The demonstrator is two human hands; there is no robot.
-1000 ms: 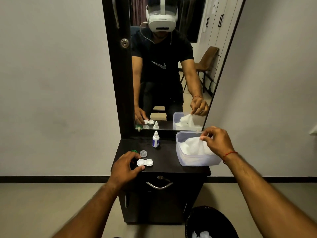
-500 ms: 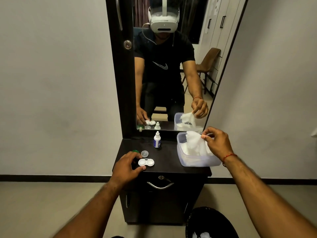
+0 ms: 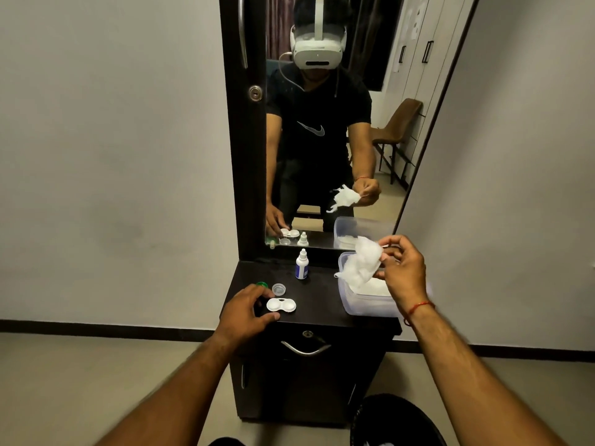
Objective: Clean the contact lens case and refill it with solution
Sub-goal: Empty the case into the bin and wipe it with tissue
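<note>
Right hand (image 3: 401, 272) pinches a tissue (image 3: 362, 263); left hand (image 3: 244, 309) steadies the lens case (image 3: 281, 305).
Wipe each well gently, bracing the case.

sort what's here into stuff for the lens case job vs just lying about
For the job: lens case, clear cap, green cap, solution bottle, tissue in right hand, tissue tub.

Lying about: bin, chair reflected in mirror.

A home bedroom: dressing-table mirror (image 3: 322, 123) on a dark cabinet (image 3: 309, 365), with reflected wardrobe doors (image 3: 415, 53).
</note>
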